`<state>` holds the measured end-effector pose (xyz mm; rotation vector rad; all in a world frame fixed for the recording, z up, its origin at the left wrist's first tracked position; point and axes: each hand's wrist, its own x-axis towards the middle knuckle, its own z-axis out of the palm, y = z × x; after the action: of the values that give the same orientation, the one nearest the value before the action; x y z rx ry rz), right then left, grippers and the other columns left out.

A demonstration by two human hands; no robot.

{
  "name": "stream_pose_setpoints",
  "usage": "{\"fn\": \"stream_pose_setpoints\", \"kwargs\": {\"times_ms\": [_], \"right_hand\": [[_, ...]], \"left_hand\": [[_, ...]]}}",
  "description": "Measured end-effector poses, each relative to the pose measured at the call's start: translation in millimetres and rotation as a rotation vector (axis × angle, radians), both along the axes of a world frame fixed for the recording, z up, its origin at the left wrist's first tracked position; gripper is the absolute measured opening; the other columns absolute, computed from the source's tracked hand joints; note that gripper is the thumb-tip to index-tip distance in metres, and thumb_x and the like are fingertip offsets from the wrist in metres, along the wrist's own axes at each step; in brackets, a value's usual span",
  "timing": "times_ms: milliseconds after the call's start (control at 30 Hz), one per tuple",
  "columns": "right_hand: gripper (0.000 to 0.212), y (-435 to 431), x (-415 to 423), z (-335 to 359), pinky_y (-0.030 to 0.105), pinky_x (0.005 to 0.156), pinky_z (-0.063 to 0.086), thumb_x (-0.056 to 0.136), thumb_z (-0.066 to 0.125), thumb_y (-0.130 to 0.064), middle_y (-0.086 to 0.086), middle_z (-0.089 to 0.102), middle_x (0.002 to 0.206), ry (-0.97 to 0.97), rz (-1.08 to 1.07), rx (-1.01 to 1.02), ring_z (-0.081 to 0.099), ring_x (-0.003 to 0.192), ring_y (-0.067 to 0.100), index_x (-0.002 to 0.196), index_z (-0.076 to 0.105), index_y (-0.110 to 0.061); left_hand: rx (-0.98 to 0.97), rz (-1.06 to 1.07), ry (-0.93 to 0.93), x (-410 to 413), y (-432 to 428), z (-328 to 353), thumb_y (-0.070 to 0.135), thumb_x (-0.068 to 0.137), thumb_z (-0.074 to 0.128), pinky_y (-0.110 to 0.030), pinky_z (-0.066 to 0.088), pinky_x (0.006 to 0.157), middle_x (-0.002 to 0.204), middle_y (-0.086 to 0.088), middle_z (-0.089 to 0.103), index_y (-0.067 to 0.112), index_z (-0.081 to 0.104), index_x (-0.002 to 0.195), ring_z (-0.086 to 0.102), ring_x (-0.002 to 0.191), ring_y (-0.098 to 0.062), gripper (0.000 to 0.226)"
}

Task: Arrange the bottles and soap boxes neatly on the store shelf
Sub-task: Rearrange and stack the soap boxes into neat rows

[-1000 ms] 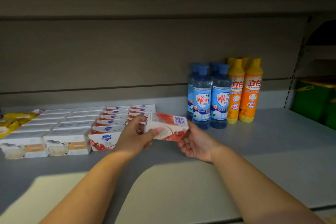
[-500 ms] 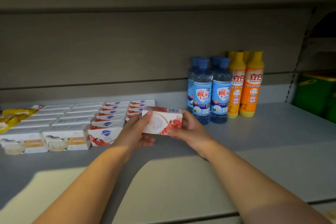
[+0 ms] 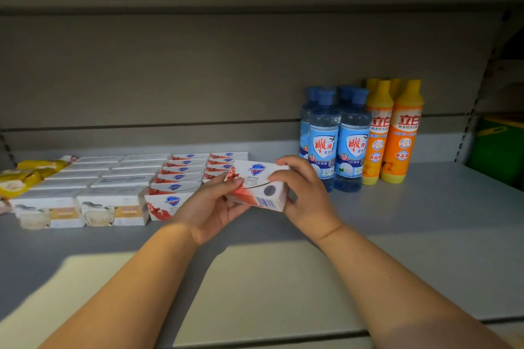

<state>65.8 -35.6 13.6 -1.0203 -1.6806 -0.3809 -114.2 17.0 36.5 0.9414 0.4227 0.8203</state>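
Both hands are gripping the white-and-red cardboard soap box [image 3: 256, 185] at the centre of the frame, just above the grey shelf [image 3: 425, 235], the left hand [image 3: 211, 207] pinching its left end and the right hand [image 3: 304, 195] curling its fingers [image 3: 295, 164] over the right end. Placing it well is likely calling for lowering it squarely before the matching red-and-white boxes [image 3: 181, 176] left of centre, front edges level. Its long axis is running left to right, dipping slightly rightward, logo face pointing up.

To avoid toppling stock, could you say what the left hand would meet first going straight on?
Beyond the soap box it holds, the left hand probably meets the blue bottles first; depth unclear.
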Motion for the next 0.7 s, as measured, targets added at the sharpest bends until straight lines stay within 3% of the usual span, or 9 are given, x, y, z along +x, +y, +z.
{"fn": "stream_pose_setpoints", "kwargs": {"times_ms": [100,200,267,367,433,533,633,700], "right_hand": [[0.057,-0.9,1.7,1.0,0.009,0.095,0.037,0.060,0.080,0.006,0.009,0.047,0.122,0.093,-0.001,-0.093,0.043,0.110,0.000,0.111,0.061,-0.013],[0.081,-2.5,-3.4,4.8,0.017,0.083,0.050,0.070,0.072,0.012,-0.009,0.035,0.125,0.507,0.099,-0.382,0.054,0.097,0.000,0.126,0.036,-0.033],[0.069,-3.7,-2.0,8.3,0.025,0.077,0.054,0.080,0.056,0.016,-0.003,0.045,0.120,0.847,0.258,-0.612,0.062,0.086,0.004,0.125,0.036,-0.031],[0.040,-4.6,5.0,10.8,0.041,0.074,0.058,0.085,0.047,0.011,0.010,0.062,0.110,1.206,0.707,-0.956,0.066,0.091,0.022,0.116,0.054,-0.014],[0.037,-4.9,6.1,9.1,0.044,0.072,0.058,0.081,0.058,-0.001,0.011,0.067,0.107,1.230,0.795,-1.038,0.067,0.093,0.026,0.117,0.055,-0.011],[0.033,-3.2,2.0,5.4,0.034,0.064,0.058,0.082,0.063,0.001,0.009,0.067,0.102,1.168,0.668,-0.972,0.070,0.081,0.022,0.110,0.053,-0.013],[0.042,-0.2,2.0,0.0,0.034,0.075,0.057,0.076,0.065,0.015,0.009,0.060,0.110,1.059,0.531,-0.790,0.066,0.090,0.019,0.100,0.052,-0.016],[0.046,-0.5,1.2,0.4,0.031,0.083,0.051,0.071,0.067,0.018,0.006,0.058,0.108,0.872,0.339,-0.600,0.059,0.094,0.017,0.093,0.053,-0.019]], "left_hand": [[0.076,0.067,-0.039,3.4,-1.3,-1.1,0.007,0.073,0.062,-0.030,0.058,0.076,0.104,-0.016,0.071,0.003,0.065,0.104,0.071,0.088,-0.020,0.032],[0.162,0.146,-0.062,4.8,0.4,-2.8,0.007,0.073,0.061,-0.027,0.058,0.076,0.106,-0.015,0.071,0.001,0.064,0.108,0.070,0.091,-0.020,0.035],[0.203,0.207,-0.071,4.7,3.4,-1.8,0.004,0.073,0.060,-0.028,0.057,0.081,0.108,-0.016,0.069,-0.001,0.060,0.112,0.069,0.095,-0.022,0.039],[0.235,0.272,-0.042,6.0,4.6,-2.4,-0.005,0.079,0.059,-0.029,0.056,0.083,0.105,-0.014,0.070,0.001,0.058,0.111,0.069,0.092,-0.021,0.033],[0.243,0.308,-0.006,8.5,3.4,-5.0,-0.009,0.083,0.057,-0.029,0.057,0.081,0.101,-0.011,0.071,0.004,0.056,0.109,0.070,0.089,-0.019,0.029],[0.269,0.322,0.048,11.9,0.3,-7.1,-0.005,0.084,0.060,-0.024,0.057,0.069,0.090,-0.004,0.073,0.011,0.057,0.102,0.071,0.082,-0.016,0.024],[0.245,0.248,0.131,10.0,1.5,-4.5,0.024,0.085,0.062,-0.029,0.057,0.078,0.104,-0.009,0.070,0.018,0.062,0.107,0.069,0.094,-0.020,0.023],[0.168,0.127,0.204,6.4,3.1,-2.2,0.047,0.090,0.048,-0.032,0.055,0.084,0.115,-0.008,0.068,0.029,0.059,0.116,0.066,0.104,-0.025,0.033]]}}
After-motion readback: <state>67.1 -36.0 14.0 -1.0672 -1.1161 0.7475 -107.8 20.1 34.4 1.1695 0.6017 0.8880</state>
